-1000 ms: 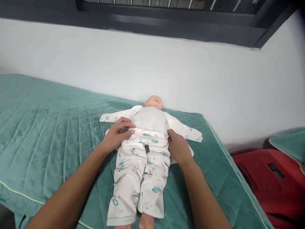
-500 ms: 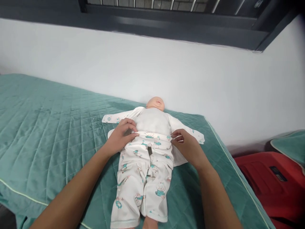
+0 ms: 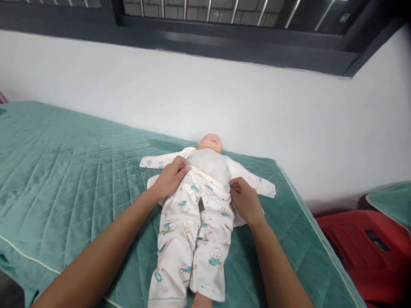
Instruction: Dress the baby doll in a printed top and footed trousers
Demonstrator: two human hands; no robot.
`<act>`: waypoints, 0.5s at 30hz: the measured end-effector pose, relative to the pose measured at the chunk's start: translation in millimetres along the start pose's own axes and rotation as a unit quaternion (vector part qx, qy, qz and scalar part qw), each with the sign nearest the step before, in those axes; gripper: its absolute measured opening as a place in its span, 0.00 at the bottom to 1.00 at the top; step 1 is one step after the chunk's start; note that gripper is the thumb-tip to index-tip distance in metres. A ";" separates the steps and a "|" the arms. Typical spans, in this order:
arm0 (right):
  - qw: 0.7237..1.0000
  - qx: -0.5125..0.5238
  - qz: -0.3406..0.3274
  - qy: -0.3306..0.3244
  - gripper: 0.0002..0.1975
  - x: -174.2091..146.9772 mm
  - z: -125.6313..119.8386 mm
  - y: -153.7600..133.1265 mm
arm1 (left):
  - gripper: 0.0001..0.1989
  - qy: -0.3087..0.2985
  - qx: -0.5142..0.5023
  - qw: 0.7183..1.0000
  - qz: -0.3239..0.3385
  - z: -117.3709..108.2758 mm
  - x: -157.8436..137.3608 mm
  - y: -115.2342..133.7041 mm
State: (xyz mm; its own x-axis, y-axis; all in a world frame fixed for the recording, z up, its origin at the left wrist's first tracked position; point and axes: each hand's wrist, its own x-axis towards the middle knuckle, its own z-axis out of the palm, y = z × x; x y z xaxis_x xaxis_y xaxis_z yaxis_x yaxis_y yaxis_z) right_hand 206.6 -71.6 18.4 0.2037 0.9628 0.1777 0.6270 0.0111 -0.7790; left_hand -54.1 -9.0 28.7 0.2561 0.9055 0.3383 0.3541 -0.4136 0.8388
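Printed trousers (image 3: 192,231), white with teal animal figures, are on a baby doll (image 3: 209,159) that lies on its back, head toward the wall. Waistband sits across the doll's grey torso, higher on the left-hand side than on the right, so its line is slanted. Trouser legs run down toward the camera; a bare foot shows below one cuff at the bottom edge.

Left hand (image 3: 170,179): fingers curled together and pinched on the waistband at the doll's side, thumb over the top edge of the cloth. Right hand (image 3: 245,201): fingers closed on the waistband at the opposite hip, thumb and forefinger gripping the edge; the rest of the cloth lies just beside the palm. The waistband spans between the two grips.

Under the doll, an open white top (image 3: 257,183) is spread flat, sleeves out to both sides.

All of this rests on a teal quilted bedcover (image 3: 64,171). White wall (image 3: 224,102) directly behind the head, dark window frame (image 3: 224,40) above. Red object (image 3: 362,244) at lower right, beside the bed.
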 end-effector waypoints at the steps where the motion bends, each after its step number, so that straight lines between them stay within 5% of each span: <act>1: 1.000 0.016 0.001 0.000 0.07 1.0 1.6 2.3 | 0.09 -0.020 0.001 1.000 0.002 -1.1 6.9 0.6; 5: 0.997 0.073 0.007 -0.007 0.07 4.8 6.0 11.7 | 0.12 -0.098 -0.064 0.993 -0.011 -2.3 23.7 -0.1; 15: 0.998 0.055 0.037 -0.020 0.07 1.5 2.2 7.3 | 0.11 0.018 -0.080 0.995 -0.048 6.4 -0.2 -4.1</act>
State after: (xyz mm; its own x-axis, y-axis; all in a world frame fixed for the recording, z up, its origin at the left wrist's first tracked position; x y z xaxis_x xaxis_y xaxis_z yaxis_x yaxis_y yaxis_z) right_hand 209.8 -69.5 11.6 0.2153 0.9718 0.0958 0.5247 -0.0324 -0.8507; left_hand -49.9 -8.1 22.4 0.1939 0.9440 0.2670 0.2257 -0.3078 0.9243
